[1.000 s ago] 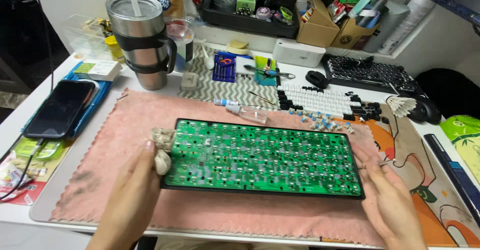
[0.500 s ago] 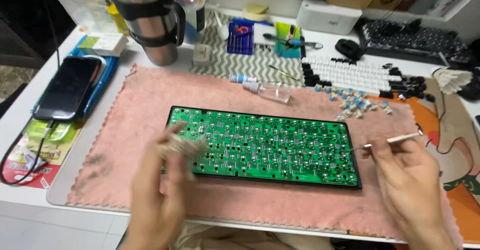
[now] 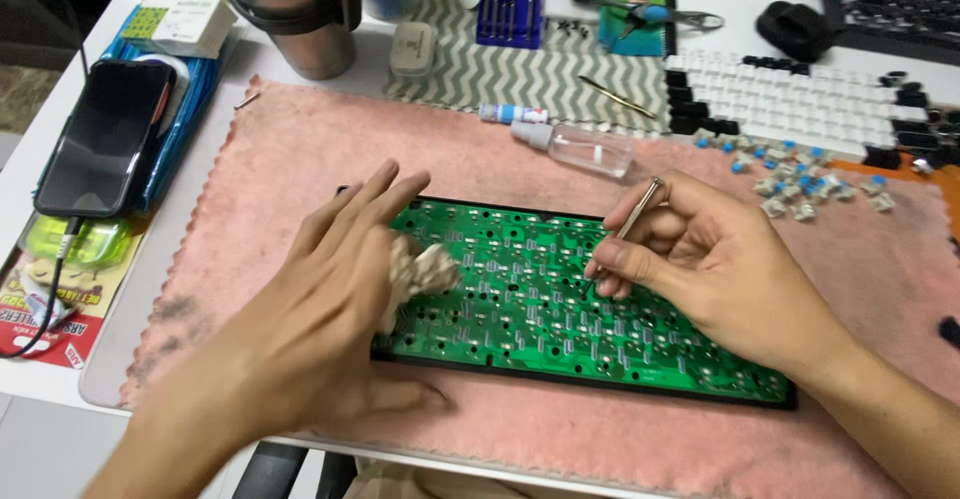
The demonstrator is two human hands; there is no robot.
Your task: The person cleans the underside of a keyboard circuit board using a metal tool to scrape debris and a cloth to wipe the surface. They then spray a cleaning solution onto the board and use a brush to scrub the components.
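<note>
The head view looks down on a green keyboard circuit board [image 3: 570, 309] lying flat on a pink cloth mat [image 3: 300, 169], its long axis running left to right across the person's front and slanting a little lower toward the right. The left hand [image 3: 335, 304] covers the board's left end, fingers spread loosely, pressing a crumpled pale wad of tissue [image 3: 420, 271] against the board. The right hand [image 3: 700, 259] hovers over the board's middle, thumb and fingers pinched around a thin metal tool [image 3: 632, 217] whose tip points down at the board's surface. Just beyond the board's far edge lies a small clear spray bottle [image 3: 580, 146]. Both hands are equally close.
</note>
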